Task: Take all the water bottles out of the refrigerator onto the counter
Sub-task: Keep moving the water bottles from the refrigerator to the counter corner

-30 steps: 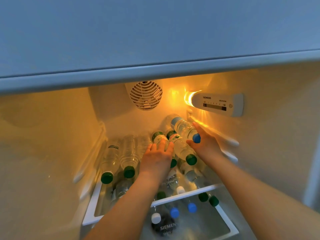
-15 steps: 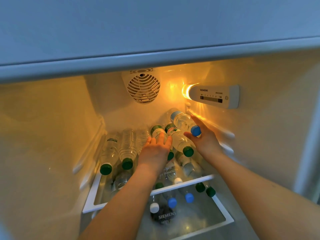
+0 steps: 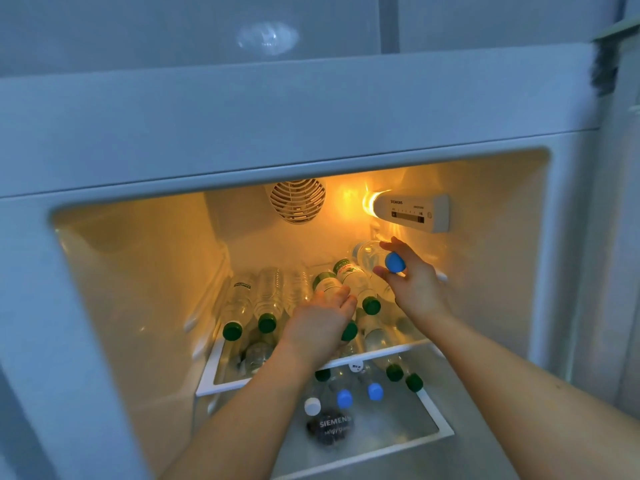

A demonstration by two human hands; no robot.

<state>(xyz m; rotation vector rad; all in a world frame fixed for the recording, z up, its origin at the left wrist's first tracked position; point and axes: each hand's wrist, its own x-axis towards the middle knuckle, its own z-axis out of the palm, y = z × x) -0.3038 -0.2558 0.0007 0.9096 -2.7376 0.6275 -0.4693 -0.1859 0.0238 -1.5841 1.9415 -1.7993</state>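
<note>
Inside the fridge [image 3: 138, 271], the right hand [image 3: 414, 285] curls round the neck of the top blue-capped bottle [image 3: 375, 256] while the left hand [image 3: 320, 322] lies flat, fingers straight, on the green-capped bottles [image 3: 356, 282]; next, presumably, lifting it clear without toppling the pile.

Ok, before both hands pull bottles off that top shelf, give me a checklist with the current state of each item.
1. Right hand grips the blue-capped bottle near its cap: ok.
2. Left hand grips a bottle: not ok, its fingers lie flat on the green-capped bottle.
3. Neighbouring green-capped bottle steady once the others leave: cannot tell.
4. Refrigerator opening unobstructed for withdrawal: ok.
5. Counter ready to receive bottles: cannot tell, not in view.
</note>
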